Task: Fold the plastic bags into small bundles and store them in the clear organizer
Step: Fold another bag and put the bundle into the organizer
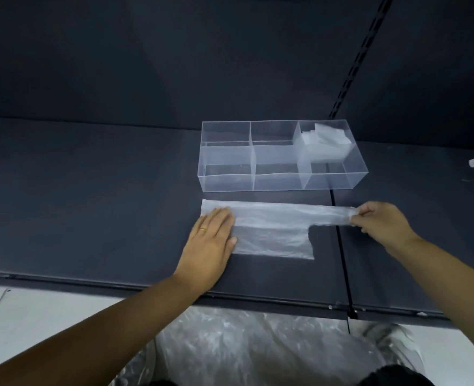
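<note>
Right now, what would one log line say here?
left hand: pressing plastic bag flat | right hand: pinching its handle | clear organizer: folded bundles in back right compartment

A dark matte shelf board (91,190) lies under the fingers (221,218); beyond them stands a dark slotted back panel (146,65); nearer, pale floor (49,310), perhaps tiled.

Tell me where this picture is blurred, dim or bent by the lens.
Head view: lighting is dim over the dark shelf; its front edge bows from wide-angle distortion; the plastic pile at the bottom is smeared; the organizer shows pale glare on its walls; the bag, under the left hand and pinched by the right hand, looks fairly sharp.
</note>
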